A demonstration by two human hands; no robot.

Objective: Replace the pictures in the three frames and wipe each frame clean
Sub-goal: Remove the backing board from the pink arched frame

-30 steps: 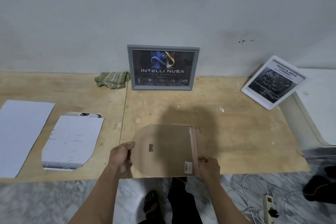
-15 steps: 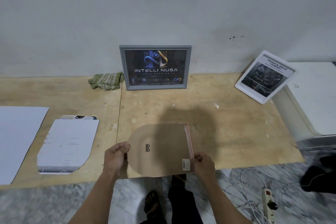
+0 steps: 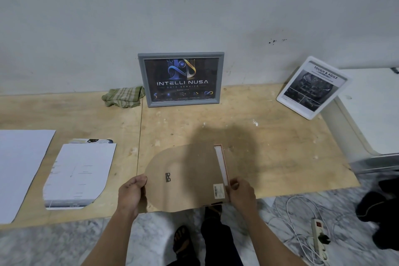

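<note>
In the lower middle of the picture we see a frame lying face down at the near edge of the bench (image 3: 280, 157), its brown backing board (image 3: 185, 177) rounded on the left and straight on the right, where a thin strip of the pink frame (image 3: 224, 164) shows beside a white sliver. Our left hand (image 3: 130, 193) grips the rounded left edge of the board, fingers curled around it; our right hand (image 3: 241, 193) pinches the lower right corner, next to a small barcode sticker (image 3: 218, 190). A small black hanger clip (image 3: 168, 177) sits on the board between the two hands. Straight above, at the back of the bench, a grey frame (image 3: 181, 79) with a dark poster leans upright against the wall, and a green checked cloth (image 3: 124, 97) lies touching its left side. At the upper right a white frame (image 3: 312, 87) leans tilted against a white appliance (image 3: 371, 110). On the left of the bench lie a cut printed sheet (image 3: 79, 175) and a larger white sheet (image 3: 19, 168).
</note>
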